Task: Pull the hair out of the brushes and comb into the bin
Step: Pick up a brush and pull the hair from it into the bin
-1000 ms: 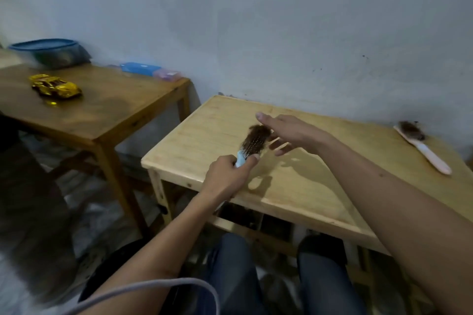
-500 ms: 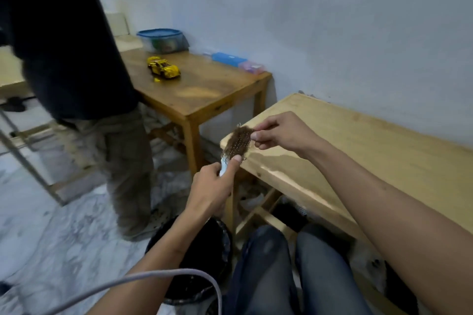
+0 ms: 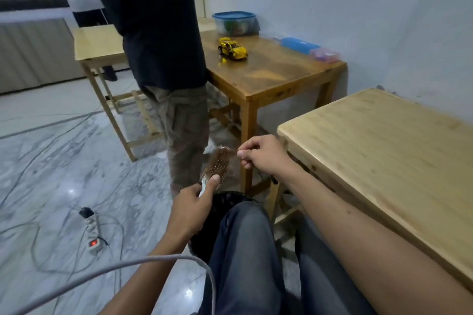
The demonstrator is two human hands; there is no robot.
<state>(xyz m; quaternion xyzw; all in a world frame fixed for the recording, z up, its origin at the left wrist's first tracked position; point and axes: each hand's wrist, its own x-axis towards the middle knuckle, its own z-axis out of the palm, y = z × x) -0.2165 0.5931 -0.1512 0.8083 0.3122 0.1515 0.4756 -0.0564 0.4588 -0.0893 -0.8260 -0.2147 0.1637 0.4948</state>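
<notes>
My left hand [image 3: 192, 206] grips the pale handle of a hairbrush [image 3: 217, 165] whose bristle face is matted with brown hair. The brush is held up over the floor, just above a black bin [image 3: 227, 202] that my knee mostly hides. My right hand [image 3: 263, 155] is to the right of the brush head, thumb and fingers pinched on a tuft of hair [image 3: 231, 152] still joined to the bristles. The other brush and the comb are out of view.
A light wooden table [image 3: 384, 151] stands at my right. A person in dark top and khaki trousers [image 3: 179, 115] stands close ahead. Behind is a darker table [image 3: 271, 71] with a yellow toy car [image 3: 233, 48]. A power strip [image 3: 93, 233] and cables lie on the floor.
My view has swung left, off the light table toward the floor and bin. Both hands carried the brush off the table edge to above the bin, and my right hand pinched the hair.
</notes>
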